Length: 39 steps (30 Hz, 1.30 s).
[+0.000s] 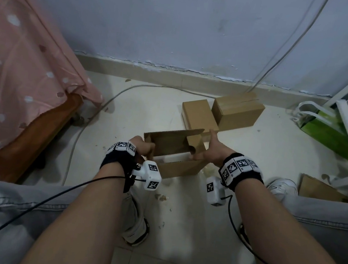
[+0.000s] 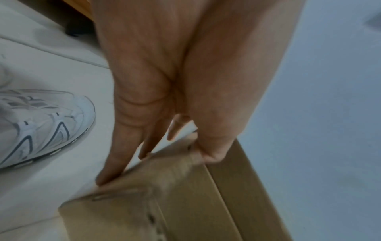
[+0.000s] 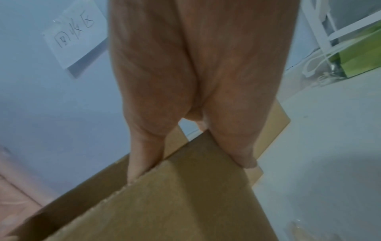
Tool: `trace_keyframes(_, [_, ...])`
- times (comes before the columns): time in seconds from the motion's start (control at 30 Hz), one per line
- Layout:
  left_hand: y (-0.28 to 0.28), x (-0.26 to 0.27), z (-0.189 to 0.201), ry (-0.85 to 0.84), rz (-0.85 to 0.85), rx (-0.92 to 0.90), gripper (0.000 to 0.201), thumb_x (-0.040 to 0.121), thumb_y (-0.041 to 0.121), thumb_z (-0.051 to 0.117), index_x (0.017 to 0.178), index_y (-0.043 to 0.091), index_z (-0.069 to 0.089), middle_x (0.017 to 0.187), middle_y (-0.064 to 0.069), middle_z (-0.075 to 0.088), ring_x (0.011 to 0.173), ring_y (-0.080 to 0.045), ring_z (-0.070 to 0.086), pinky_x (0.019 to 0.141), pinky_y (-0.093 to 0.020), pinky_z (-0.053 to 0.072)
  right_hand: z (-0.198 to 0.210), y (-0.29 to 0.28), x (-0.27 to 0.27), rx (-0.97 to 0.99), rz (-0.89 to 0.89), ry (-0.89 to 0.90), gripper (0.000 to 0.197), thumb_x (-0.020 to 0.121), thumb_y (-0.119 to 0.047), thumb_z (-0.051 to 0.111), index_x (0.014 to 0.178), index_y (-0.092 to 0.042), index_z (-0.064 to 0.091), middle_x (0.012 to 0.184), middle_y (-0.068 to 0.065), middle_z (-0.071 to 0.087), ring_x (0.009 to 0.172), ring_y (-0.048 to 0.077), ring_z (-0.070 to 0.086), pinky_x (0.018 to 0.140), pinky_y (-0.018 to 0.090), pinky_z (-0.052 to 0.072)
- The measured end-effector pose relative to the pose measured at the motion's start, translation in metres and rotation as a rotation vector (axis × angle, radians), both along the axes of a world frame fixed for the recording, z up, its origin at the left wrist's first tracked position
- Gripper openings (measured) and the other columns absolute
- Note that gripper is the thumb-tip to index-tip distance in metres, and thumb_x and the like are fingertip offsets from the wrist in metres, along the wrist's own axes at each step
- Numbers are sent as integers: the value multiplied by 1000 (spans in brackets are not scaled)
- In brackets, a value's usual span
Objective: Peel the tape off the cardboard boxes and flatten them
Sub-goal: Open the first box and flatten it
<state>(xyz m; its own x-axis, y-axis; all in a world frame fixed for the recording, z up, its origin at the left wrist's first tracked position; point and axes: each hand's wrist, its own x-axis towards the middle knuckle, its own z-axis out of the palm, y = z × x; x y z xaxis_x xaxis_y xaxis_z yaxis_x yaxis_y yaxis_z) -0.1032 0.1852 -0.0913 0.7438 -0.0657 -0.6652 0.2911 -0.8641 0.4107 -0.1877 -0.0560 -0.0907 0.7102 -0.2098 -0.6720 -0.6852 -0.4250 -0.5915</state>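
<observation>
The opened box (image 1: pixel 175 153) at centre is pinched at its 9 o'clock edge by the left hand (image 1: pixel 143 148) — thumb against fingers; its 3 o'clock wall is clasped by the right hand (image 1: pixel 212 151). Two closed boxes (image 1: pixel 237 113) lie on the tiled floor (image 1: pixel 263 154) at 1 o'clock, beside the wall (image 1: pixel 180 25). Both forearms are extended forward.

Pale blue wall (image 1: pixel 180 20), white tiled floor (image 1: pixel 181 218), pink dotted bedcover (image 1: pixel 25 62) at left.
</observation>
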Motion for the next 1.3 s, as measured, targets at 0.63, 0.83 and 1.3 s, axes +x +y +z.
trace_keyframes(0.63, [-5,1,-8,-45,-83,62,29,92,13,51,114,-2,62,114,-21,65,98,-34,62,78,-31,45,2,36,-8,-285,128,108,64,88,-22,61,139,3,32,119,12,53,114,29,56,82,31,47])
trace_keyframes(0.83, [3,0,-9,-30,0,10,32,96,13,47,119,-5,60,119,-24,63,108,-37,62,85,-35,48,14,21,6,-214,8,17,18,92,-7,48,104,2,58,104,24,59,102,38,62,74,41,51])
trace_keyframes(1.3, [-1,-20,28,235,-108,-600,85,83,58,61,152,36,16,137,9,44,123,-14,46,96,-45,46,49,-28,22,-48,-289,-57,22,90,-2,38,102,4,56,101,31,65,88,47,68,78,61,57])
